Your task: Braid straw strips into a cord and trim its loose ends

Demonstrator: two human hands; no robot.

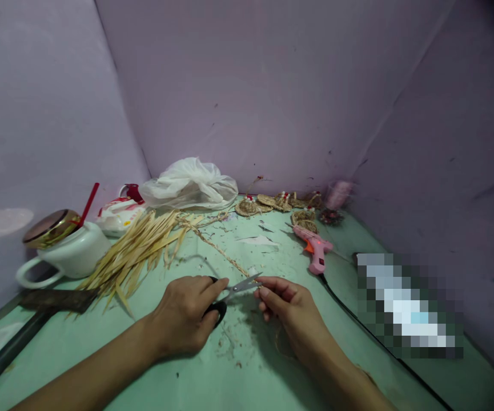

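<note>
My left hand is closed around the black handles of a pair of scissors. Its blades stand apart and point right, close to the fingertips of my right hand. Between thumb and fingers, my right hand pinches the near end of a braided straw cord. That cord runs back and left across the green tabletop toward a bundle of dry straw strips. Whether the blades touch the cord is too small to tell.
A pink glue gun with a black cable lies right, beside a blurred-out object. Woven straw pieces line the back wall near a white plastic bag. At left are a white mug and a hammer.
</note>
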